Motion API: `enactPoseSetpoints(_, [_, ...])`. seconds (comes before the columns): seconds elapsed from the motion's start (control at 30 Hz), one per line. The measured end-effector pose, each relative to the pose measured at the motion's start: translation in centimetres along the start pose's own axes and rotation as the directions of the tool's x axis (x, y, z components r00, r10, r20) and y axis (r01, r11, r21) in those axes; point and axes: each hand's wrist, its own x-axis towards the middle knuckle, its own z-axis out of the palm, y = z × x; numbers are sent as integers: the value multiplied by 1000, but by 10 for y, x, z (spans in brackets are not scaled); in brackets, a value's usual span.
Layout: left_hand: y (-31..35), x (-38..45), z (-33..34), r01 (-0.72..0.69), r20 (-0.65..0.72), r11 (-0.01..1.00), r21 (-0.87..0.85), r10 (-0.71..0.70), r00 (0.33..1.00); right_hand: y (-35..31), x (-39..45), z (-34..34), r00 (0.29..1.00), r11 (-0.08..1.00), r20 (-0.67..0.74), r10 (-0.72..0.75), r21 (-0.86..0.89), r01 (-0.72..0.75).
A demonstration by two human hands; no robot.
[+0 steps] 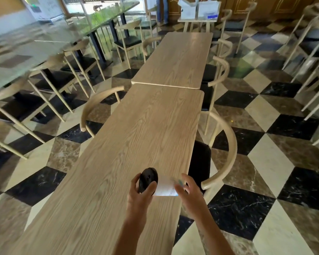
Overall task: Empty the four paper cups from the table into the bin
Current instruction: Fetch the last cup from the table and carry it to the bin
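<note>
Both hands are closed on one paper cup [165,187]. Its black lid [147,179] is gripped by the left hand [143,192], its base by the right hand [187,188]; sideways between them it is held.

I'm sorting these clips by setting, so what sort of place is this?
Most likely a café or canteen dining room. Long wooden tables stand end to end with matching curved-back chairs along both sides, on a checkered marble floor. The hands hold a lidded paper cup.
</note>
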Motion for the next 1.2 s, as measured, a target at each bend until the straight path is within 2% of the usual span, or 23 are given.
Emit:
enactPoseSetpoints(0.07, [8, -12, -2, 19, 42, 992, -122, -14, 999, -5, -8, -2, 1000, 1000, -12, -18, 12, 18])
enactPoseSetpoints(0.2, [20, -37, -5, 40, 133, 976, -212, -12, 991, -15, -31, -7, 997, 994, -58, -50, 96, 56])
enactPoseSetpoints(0.33, [28, -63, -4, 16, 226, 987, -160, 21, 974, -19, -66, -18, 988, 982, -127, -85, 158, 105])
enactPoseSetpoints(0.5, [25, -105, 3, -6, 371, 997, -71, 33, 928, -7, -130, -32, 955, 984, -280, -97, 116, 134])
enactPoseSetpoints(0.67, [-2, -157, 27, 80, 542, 997, -9, -63, 838, 25, -227, -51, 858, 991, -514, -28, 96, 90])
enactPoseSetpoints(0.77, [-27, -203, 50, 93, 673, 989, 114, -146, 725, 58, -298, -69, 756, 989, -654, 38, 131, 63])
enactPoseSetpoints(0.87, [-44, -262, 76, -13, 782, 967, 256, -199, 591, 90, -372, -90, 627, 980, -770, 116, 190, 52])
enactPoseSetpoints(0.97, [-66, -333, 104, -171, 887, 936, 309, -218, 408, 120, -454, -105, 476, 959, -862, 175, 259, 116])
enactPoseSetpoints(1.07, [-91, -414, 127, -238, 939, 923, 303, -246, 241, 152, -540, -114, 317, 937, -915, 248, 310, 163])
enactPoseSetpoints(1.2, [-135, -538, 142, -328, 959, 908, 261, -284, -23, 202, -662, -120, 141, 920, -936, 323, 345, 187])
